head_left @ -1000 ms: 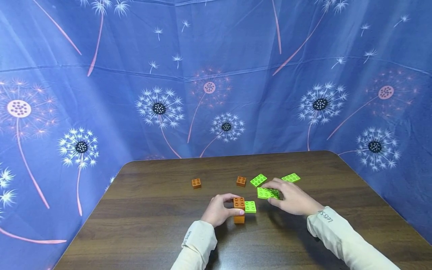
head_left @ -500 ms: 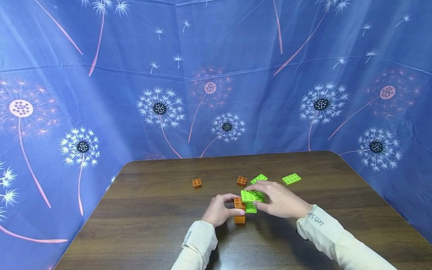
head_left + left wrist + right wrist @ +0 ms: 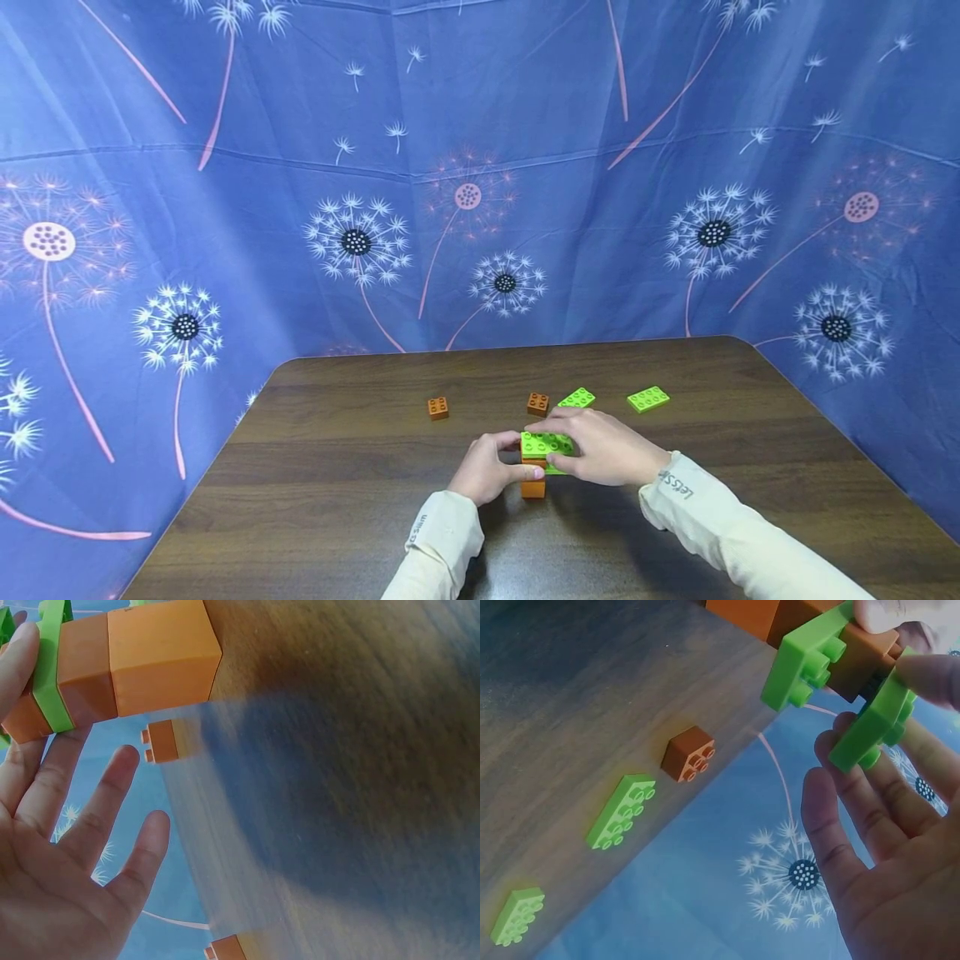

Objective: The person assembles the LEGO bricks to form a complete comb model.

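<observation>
A short tower of toy building bricks stands on the table, its lowest brick [image 3: 533, 489] light orange. Darker orange bricks sit above that, with a lime-green plate [image 3: 806, 660] between them jutting out to the right. My left hand [image 3: 486, 468] grips the tower from the left, thumb in front and fingers behind; the ring and little fingers are spread free in the left wrist view. On the tower's top, my right hand [image 3: 603, 447] pinches another lime-green plate [image 3: 546, 445]. In the right wrist view this plate is slightly tilted, and a gap shows studs beneath it.
Two small orange bricks lie farther back, a left one [image 3: 438, 408] and a middle one [image 3: 537, 404]. Beside the middle one is a loose green plate [image 3: 577, 397], and another green plate [image 3: 648, 398] lies to its right. Behind the wooden table [image 3: 337, 500] hangs a blue dandelion-patterned cloth [image 3: 600, 250].
My right hand has moved left with the green plate, from beside the tower to the top of it. The left hand has kept its grip on the tower in place.
</observation>
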A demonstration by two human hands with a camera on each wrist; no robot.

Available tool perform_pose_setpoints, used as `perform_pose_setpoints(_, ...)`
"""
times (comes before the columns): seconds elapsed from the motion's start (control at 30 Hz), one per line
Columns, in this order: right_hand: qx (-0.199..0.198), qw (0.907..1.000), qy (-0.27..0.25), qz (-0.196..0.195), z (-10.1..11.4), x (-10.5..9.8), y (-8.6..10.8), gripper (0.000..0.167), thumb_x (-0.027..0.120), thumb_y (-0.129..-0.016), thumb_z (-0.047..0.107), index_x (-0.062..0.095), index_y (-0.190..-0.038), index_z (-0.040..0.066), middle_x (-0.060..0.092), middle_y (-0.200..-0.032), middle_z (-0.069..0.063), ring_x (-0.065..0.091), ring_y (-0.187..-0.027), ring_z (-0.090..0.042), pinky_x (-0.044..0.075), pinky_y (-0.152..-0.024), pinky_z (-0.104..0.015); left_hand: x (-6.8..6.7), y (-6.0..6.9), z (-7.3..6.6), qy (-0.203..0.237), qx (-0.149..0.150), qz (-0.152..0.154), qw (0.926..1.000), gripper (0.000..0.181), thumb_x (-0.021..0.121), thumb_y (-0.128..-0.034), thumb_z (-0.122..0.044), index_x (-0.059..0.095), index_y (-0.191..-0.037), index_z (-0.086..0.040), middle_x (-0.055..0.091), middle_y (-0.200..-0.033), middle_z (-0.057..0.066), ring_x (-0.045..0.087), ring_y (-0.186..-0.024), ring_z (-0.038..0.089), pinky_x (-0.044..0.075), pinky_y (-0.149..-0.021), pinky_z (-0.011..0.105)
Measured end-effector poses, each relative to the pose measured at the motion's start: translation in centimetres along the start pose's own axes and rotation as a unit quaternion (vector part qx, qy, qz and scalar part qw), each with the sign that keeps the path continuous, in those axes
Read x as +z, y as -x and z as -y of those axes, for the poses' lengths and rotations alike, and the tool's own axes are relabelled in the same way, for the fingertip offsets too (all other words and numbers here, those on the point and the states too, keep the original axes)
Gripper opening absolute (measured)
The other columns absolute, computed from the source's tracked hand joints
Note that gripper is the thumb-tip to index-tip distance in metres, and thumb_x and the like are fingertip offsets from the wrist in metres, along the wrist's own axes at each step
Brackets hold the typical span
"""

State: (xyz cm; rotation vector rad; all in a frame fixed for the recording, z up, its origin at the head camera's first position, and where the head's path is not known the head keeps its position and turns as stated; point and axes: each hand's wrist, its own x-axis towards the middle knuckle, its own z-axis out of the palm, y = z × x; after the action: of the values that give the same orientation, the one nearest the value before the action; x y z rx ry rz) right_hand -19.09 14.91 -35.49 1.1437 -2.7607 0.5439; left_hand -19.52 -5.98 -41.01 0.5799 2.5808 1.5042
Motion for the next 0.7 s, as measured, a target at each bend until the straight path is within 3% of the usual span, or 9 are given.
perform_pose_setpoints(0.27,0.017,0.9993,-0.008,0.032,0.0,-0.3,-0.4,0.043,0.074,-0.09,0.022,0.069,-0.131,0.01,0.065,-0.108,0.001,0.057,-0.084,-0.009,0.052,-0.076,-0.038,0.0,0.1,0.0,-0.001,-0.003,0.001,1.0,0.034,0.087,-0.0822,-0.016,0.075,-0.113,-0.008,0.074,-0.11,0.009,0.065,-0.112,0.035,0.05,-0.095,0.055)
perform_pose_setpoints(0.7,0.035,0.9979,0.013,0.054,0.8,-1.1,-1.1,0.041,0.082,-0.085,0.017,0.074,-0.125,0.012,0.067,-0.099,0.001,0.055,-0.079,-0.011,0.048,-0.068,-0.034,-0.1,0.0,0.0,0.0,-0.02,0.009,0.9998,0.037,0.087,-0.0822,-0.017,0.074,-0.116,-0.009,0.074,-0.111,0.005,0.066,-0.112,0.03,0.05,-0.096,0.051)
